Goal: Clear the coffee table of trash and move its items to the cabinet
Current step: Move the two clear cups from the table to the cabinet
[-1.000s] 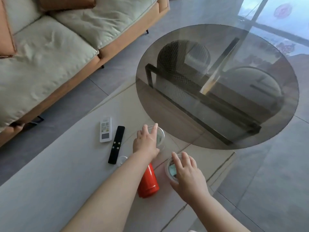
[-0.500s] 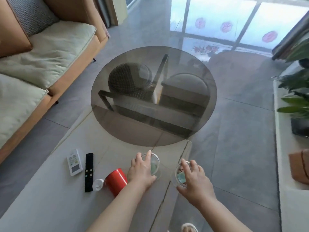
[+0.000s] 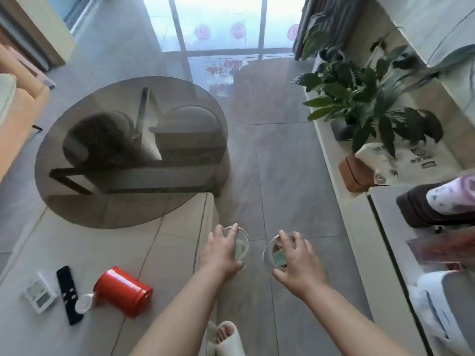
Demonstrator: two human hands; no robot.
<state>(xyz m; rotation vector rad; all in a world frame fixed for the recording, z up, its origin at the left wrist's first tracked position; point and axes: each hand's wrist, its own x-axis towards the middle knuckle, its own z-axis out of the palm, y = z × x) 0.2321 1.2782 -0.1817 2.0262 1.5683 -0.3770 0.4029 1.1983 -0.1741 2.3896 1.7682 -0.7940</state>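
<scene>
My left hand [image 3: 221,253] grips a clear glass [image 3: 241,244] from above, its fingers curled over the rim. My right hand [image 3: 295,258] grips a second clear glass [image 3: 272,253] the same way. Both glasses hang over the grey floor, just past the right edge of the beige coffee table [image 3: 77,253]. On the table lie a red canister [image 3: 123,295] on its side, a small white lid [image 3: 83,303], a black remote [image 3: 68,294] and a white remote [image 3: 38,295]. A low cabinet [image 3: 359,227] runs along the right.
A round smoked-glass table top [image 3: 131,150] overlaps the coffee table's far end. A sofa corner [image 3: 18,104] sits at the left. On the cabinet stand a leafy plant [image 3: 359,93], a brown box [image 3: 354,173] and a bag. My slippered foot [image 3: 226,337] is below.
Both hands have lifted the two glasses off the coffee table and carried them right, over the floor. The view has swung right, bringing the cabinet and plant into sight.
</scene>
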